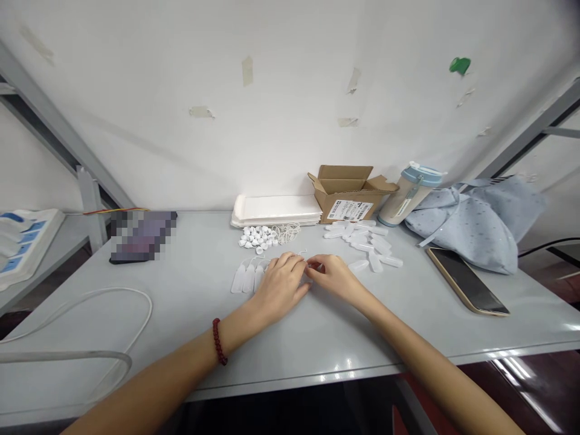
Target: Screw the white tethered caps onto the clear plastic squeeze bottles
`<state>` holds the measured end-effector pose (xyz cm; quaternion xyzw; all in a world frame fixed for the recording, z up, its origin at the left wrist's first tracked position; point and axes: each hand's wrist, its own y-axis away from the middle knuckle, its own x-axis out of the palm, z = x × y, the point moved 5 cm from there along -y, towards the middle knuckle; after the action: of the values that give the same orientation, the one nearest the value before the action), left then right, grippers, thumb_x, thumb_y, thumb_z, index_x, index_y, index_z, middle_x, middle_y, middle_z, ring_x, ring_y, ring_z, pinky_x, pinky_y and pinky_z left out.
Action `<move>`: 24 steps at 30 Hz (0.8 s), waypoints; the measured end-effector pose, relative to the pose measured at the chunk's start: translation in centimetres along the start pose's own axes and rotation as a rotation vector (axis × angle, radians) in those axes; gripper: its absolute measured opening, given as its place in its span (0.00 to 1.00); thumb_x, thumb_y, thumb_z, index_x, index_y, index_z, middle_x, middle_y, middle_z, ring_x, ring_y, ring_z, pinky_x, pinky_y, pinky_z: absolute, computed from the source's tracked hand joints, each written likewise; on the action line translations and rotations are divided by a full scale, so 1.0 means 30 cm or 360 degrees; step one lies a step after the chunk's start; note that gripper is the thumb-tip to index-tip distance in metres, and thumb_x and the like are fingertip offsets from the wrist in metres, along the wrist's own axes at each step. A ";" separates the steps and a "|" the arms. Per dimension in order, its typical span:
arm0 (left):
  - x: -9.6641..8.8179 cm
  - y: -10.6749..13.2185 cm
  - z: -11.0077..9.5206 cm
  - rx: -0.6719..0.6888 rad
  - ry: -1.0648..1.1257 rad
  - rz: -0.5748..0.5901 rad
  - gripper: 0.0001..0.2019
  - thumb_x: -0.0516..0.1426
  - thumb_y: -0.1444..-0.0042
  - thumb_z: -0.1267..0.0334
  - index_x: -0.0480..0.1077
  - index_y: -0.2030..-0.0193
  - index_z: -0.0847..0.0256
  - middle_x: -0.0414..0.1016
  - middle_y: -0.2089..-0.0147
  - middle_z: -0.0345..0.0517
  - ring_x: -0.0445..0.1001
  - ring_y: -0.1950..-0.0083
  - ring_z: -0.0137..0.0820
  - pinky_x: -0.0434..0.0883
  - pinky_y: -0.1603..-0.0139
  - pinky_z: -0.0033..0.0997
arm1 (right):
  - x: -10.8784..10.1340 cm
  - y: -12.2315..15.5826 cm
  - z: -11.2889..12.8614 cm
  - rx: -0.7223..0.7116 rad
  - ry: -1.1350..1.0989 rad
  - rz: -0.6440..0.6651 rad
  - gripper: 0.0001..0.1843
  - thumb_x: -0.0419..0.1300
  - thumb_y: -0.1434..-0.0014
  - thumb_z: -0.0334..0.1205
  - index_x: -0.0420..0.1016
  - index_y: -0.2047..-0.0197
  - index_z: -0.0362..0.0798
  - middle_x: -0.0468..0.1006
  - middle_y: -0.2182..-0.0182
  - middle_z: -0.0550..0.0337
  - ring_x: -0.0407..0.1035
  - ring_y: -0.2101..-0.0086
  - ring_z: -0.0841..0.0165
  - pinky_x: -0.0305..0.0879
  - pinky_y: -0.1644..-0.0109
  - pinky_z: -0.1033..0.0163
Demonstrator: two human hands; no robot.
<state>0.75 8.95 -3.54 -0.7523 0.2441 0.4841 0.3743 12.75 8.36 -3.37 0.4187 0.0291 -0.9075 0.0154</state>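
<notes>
My left hand [280,283] rests low over the table, fingers together and curled, its back hiding whatever lies under it. Right against its fingertips is my right hand [334,275], with thumb and fingers pinched. What they hold is hidden; a thin white string end [302,251] shows just beyond the fingers. Beside my left hand lies a row of flat translucent plastic pieces [243,279] with thin strings at their tops, partly covered by the hand. Behind are small white caps [258,238] and a heap of white string loops [287,232]. Loose translucent plastic pieces [375,244] lie beyond my right hand.
Along the wall stand a stack of white trays [276,207] and an open cardboard box [348,196]. Farther right are a bottle [410,194], a light-blue cloth bag [466,223] and a phone [466,281]. At left lie a blurred-out dark device [144,237] and a white cable [147,302].
</notes>
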 end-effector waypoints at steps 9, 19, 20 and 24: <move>-0.007 0.005 0.005 -0.0046 -0.0008 -0.0015 0.12 0.57 0.44 0.63 0.65 0.53 0.62 0.70 0.48 0.53 0.65 0.44 0.44 0.66 0.50 0.46 | 0.002 -0.003 -0.009 0.0020 -0.0022 0.0014 0.13 0.52 0.46 0.38 0.77 0.67 0.43 0.77 0.74 0.59 0.62 0.76 0.71 0.55 0.71 0.66; -0.014 0.009 0.012 -0.0063 -0.0017 -0.0020 0.17 0.58 0.44 0.61 0.64 0.49 0.64 0.69 0.47 0.54 0.65 0.44 0.45 0.66 0.50 0.45 | -0.060 -0.007 -0.026 0.0105 0.0072 -0.0094 0.14 0.56 0.46 0.39 0.76 0.58 0.42 0.79 0.67 0.55 0.68 0.73 0.68 0.61 0.68 0.65; -0.014 0.009 0.012 -0.0061 -0.0019 -0.0021 0.17 0.59 0.44 0.61 0.65 0.49 0.64 0.69 0.47 0.54 0.65 0.44 0.44 0.66 0.50 0.45 | -0.077 -0.007 -0.030 0.0117 0.0108 -0.0121 0.14 0.57 0.46 0.38 0.76 0.57 0.42 0.79 0.67 0.55 0.68 0.72 0.68 0.62 0.67 0.65; -0.013 0.009 0.013 -0.0069 -0.0012 -0.0034 0.15 0.58 0.44 0.62 0.65 0.51 0.62 0.70 0.48 0.53 0.65 0.45 0.44 0.66 0.51 0.45 | -0.154 -0.003 -0.050 0.0151 0.0298 -0.0282 0.13 0.55 0.45 0.34 0.74 0.56 0.45 0.78 0.66 0.56 0.69 0.71 0.68 0.61 0.66 0.64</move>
<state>0.17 9.11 -3.38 -0.7610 0.2241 0.4880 0.3640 16.88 8.58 -0.81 0.4974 0.0245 -0.8627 -0.0873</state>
